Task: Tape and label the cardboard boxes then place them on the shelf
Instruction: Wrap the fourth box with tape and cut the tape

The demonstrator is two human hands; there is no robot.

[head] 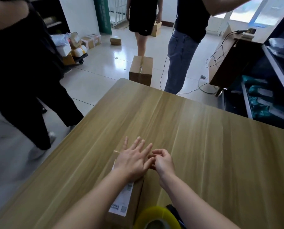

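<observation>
Left hand [133, 160]: fingers spread, palm pressed flat on the top of the cardboard box [138, 195].
Right hand [162, 160]: fingers curled, thumb and forefinger tips together beside the left fingers; whether they pinch anything cannot be told.
Cardboard box: lies on the wooden table [204, 129], near its front edge.
Label [123, 200]: white strip on the box top; dark print and square codes, too blurred to read.
Tape roll [157, 214]: yellow, just right of the box.
Floor box [142, 70]: taped along its top, beyond the table.
</observation>
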